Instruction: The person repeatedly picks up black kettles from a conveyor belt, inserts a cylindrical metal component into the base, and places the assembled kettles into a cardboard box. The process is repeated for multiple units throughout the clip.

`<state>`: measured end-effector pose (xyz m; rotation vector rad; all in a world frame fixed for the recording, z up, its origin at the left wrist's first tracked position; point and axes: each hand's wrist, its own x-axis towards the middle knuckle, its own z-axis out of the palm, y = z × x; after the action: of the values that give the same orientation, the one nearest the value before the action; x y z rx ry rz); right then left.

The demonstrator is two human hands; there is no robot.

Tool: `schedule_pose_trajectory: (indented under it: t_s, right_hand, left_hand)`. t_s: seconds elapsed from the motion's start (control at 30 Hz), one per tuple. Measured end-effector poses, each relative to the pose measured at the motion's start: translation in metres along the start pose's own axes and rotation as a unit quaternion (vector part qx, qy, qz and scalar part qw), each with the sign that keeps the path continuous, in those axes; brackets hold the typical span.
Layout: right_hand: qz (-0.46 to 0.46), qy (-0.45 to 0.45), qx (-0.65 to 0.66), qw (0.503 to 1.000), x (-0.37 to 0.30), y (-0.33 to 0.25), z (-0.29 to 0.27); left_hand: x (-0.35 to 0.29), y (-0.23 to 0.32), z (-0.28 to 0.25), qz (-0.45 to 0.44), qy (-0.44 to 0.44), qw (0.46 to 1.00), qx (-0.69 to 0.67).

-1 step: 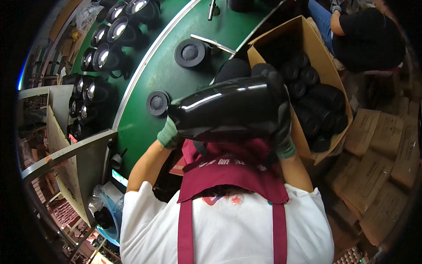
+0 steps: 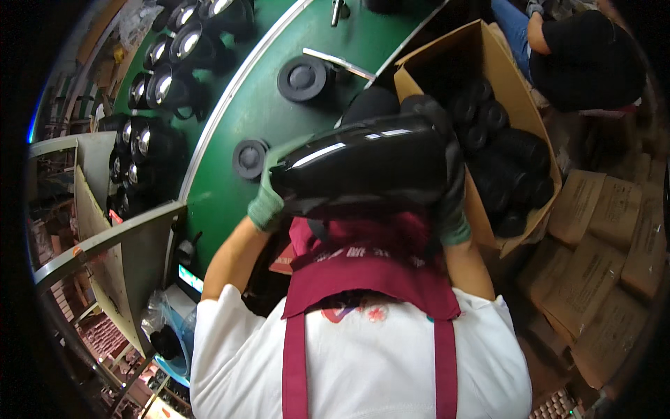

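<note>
A large glossy black tapered shell (image 2: 363, 171) lies sideways in front of my chest, held between both hands. At its narrower left end, my left hand (image 2: 269, 192), in a green glove, is closed on the rim. The fingers are partly blurred and partly behind the shell. My right hand (image 2: 449, 164), in a dark-palmed glove with a green cuff, wraps round the wide right end. Two round black discs with raised centres lie beyond the shell: a smaller disc (image 2: 250, 159) near my left hand and a larger disc (image 2: 302, 79) farther off.
The green table (image 2: 258, 115) carries a metal rail (image 2: 338, 64) and, at left, several black housings (image 2: 171, 87) with shiny insides. An open cardboard box (image 2: 520, 84) of black round parts stands at right. Closed cartons (image 2: 583, 255) are stacked beyond it; another person (image 2: 590, 59) sits at far right.
The shell has tilted a little, and its right end has risen slightly. My left hand has shifted round the left end, so more of its green glove shows.
</note>
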<state>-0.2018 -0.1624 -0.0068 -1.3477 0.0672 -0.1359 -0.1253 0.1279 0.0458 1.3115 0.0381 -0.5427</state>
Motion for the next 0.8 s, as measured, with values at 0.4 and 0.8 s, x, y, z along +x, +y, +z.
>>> schedule_pose_trajectory:
  t_s: [0.4,0.8]
  right_hand:
    - [0.084,0.008,0.058,0.995,-0.029,0.04,-0.02]
    - [0.09,0.026,0.05,0.994,-0.051,0.076,-0.046]
  left_hand:
    - [-0.019,0.054,0.067,0.339,0.028,0.881,0.329]
    - [-0.032,0.013,0.089,0.491,0.019,0.715,0.497]
